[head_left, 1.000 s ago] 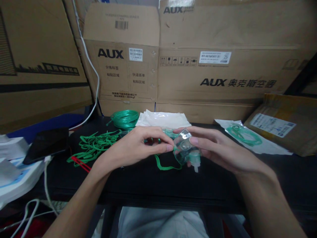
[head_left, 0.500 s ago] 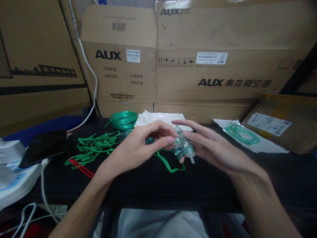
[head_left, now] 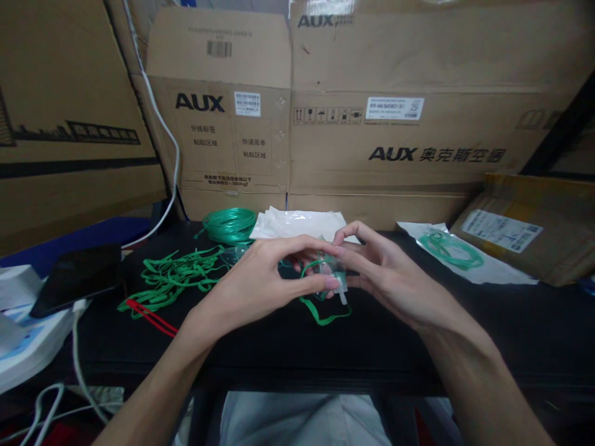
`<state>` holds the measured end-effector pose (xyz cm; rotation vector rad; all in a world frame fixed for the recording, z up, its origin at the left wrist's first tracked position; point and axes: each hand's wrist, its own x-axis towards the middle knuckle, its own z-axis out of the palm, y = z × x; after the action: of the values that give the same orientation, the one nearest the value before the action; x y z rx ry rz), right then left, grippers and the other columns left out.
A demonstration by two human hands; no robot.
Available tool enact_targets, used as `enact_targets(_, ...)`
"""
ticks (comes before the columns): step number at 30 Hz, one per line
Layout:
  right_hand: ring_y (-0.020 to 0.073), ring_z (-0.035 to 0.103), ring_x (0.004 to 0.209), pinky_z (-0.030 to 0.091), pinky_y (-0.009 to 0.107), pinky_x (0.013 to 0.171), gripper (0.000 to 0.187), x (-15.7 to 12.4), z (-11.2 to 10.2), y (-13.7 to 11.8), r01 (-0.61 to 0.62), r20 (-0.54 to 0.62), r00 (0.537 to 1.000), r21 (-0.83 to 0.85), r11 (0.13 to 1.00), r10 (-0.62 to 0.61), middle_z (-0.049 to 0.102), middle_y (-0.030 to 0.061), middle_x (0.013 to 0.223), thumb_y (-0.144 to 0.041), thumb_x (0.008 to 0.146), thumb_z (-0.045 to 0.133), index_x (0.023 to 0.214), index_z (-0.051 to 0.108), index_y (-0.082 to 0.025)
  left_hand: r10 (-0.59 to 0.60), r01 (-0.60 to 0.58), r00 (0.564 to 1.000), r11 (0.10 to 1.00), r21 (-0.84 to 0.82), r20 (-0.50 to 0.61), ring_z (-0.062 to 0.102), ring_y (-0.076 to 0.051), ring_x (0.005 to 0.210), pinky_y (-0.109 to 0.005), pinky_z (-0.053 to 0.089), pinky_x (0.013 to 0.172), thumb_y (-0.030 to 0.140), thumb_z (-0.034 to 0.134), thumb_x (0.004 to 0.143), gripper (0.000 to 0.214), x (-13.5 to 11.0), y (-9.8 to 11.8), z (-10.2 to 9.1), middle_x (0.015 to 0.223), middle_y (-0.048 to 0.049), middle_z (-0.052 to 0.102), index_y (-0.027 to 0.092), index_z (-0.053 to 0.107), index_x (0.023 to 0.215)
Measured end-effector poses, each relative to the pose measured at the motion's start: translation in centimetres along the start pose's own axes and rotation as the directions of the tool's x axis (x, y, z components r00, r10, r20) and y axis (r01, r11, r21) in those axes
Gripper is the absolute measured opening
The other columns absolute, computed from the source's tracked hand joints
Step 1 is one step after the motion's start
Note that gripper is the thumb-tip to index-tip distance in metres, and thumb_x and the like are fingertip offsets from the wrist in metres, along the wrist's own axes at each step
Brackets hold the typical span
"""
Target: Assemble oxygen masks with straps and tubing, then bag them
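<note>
Between my two hands is a clear green oxygen mask (head_left: 327, 267) with a whitish connector pointing down and to the right. My left hand (head_left: 279, 269) is closed on its left side, the thumb lying along the lower front. On the other side my right hand (head_left: 379, 260) grips it with bent fingers, which partly hide the mask. A green elastic strap (head_left: 325, 320) hangs from it in a loop above the black table. Left of my left hand lies a tangled heap of green straps (head_left: 174, 272), with a coil of green tubing (head_left: 230, 224) behind.
White packets (head_left: 297, 223) lie behind my hands. At right is a bagged coil of tubing (head_left: 453, 251) beside a taped carton (head_left: 506, 226). A phone (head_left: 77, 279) rests by a white power strip (head_left: 41, 334) at left. Large cardboard boxes (head_left: 395, 136) form the back wall.
My left hand has shifted right and its fingers now reach over the mask. My right hand's fingers have bent inward, and the mask has moved slightly left, more hidden than before.
</note>
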<state>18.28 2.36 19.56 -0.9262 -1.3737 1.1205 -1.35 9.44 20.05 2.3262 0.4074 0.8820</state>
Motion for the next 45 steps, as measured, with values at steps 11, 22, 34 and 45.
enact_targets(11, 0.0220, 0.059, 0.130, 0.055, 0.030, 0.097, 0.006, -0.7, -0.3, -0.3, 0.273, -0.047, 0.937, -0.519, 0.810, -0.345, 0.064, 0.0044, 0.133, -0.028, 0.093, 0.072, 0.098, 0.070, -0.025, 0.084, -0.062, 0.990, 0.981, 0.185, -0.112, 0.070, -0.012, 0.100, -0.018, 0.047, 0.088, 0.029, 0.074, 0.092, 0.024, 0.1, -0.7, 0.1, 0.112, 0.0051, 0.077, 0.024, 0.073, 0.115)
enact_targets(22, 0.0234, 0.062, 0.126, 0.048, 0.038, 0.106, 0.010, -0.1, 0.7, 0.4, 0.371, 0.021, 0.826, -0.772, 0.516, -0.563, 0.068, 0.0097, 0.130, -0.012, 0.091, 0.072, 0.093, 0.073, -0.022, 0.124, -0.087, 0.984, 0.962, 0.258, -0.130, 0.069, -0.010, 0.098, -0.015, 0.046, 0.089, 0.024, 0.075, 0.091, 0.023, -0.1, -0.1, 0.3, 0.111, 0.0056, 0.076, 0.021, 0.071, 0.113)
enact_targets(34, 0.0220, 0.064, 0.122, 0.049, 0.036, 0.105, 0.011, -0.1, 1.2, 0.2, 0.407, 0.021, 0.785, -0.771, 0.490, -0.619, 0.070, 0.0095, 0.127, -0.011, 0.094, 0.067, 0.092, 0.072, -0.021, 0.162, -0.112, 0.977, 0.943, 0.313, -0.139, 0.070, -0.010, 0.099, -0.016, 0.046, 0.091, 0.022, 0.072, 0.093, 0.021, -0.1, 0.0, 0.0, 0.113, 0.0064, 0.077, 0.023, 0.072, 0.114)
enact_targets(45, 0.0307, 0.062, 0.126, 0.053, 0.048, 0.104, 0.005, -0.9, -0.9, -0.9, 0.300, -0.140, 0.804, -0.745, 0.597, -0.578, 0.068, 0.0058, 0.127, -0.025, 0.094, 0.070, 0.089, 0.071, -0.027, 0.108, -0.027, 0.974, 0.930, 0.367, -0.201, 0.067, -0.011, 0.080, -0.020, 0.049, 0.080, 0.030, 0.072, 0.092, 0.018, -0.3, -0.4, -1.2, 0.102, 0.0058, 0.077, 0.025, 0.075, 0.109)
